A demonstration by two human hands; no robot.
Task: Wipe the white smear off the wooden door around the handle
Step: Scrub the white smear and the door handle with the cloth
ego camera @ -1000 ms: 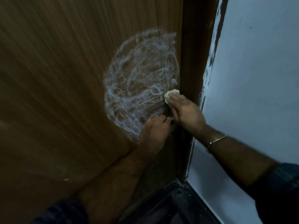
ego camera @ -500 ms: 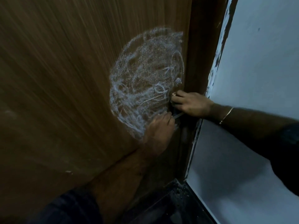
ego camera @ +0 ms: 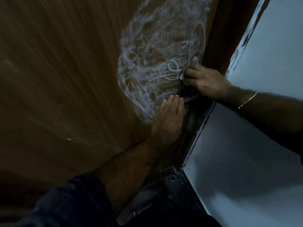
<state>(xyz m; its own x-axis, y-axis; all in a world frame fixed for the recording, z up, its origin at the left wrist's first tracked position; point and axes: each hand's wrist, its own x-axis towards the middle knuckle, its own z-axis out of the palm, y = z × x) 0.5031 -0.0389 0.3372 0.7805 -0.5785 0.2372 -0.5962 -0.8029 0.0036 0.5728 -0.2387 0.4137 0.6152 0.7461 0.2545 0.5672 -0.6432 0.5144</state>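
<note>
A wooden door (ego camera: 65,79) fills the left and middle of the view. A large round white smear (ego camera: 160,54) of streaks and speckles covers it near its right edge. My left hand (ego camera: 168,118) lies flat against the door at the smear's lower edge, fingers straight. My right hand (ego camera: 206,82) reaches in from the right and pinches a small pale cloth (ego camera: 182,77), pressing it on the smear's lower right. A metal handle (ego camera: 190,98) shows dimly between the two hands, mostly hidden.
A dark door frame (ego camera: 229,30) runs along the door's right edge. A pale blue-white wall (ego camera: 262,145) stands to the right. A dark speckled floor (ego camera: 172,194) lies below. A thin bangle (ego camera: 247,100) circles my right wrist.
My right hand turned from pointing up with the cloth at its fingertips to reaching in sideways near the handle. The left hand stayed flat on the door. The view moved closer.
</note>
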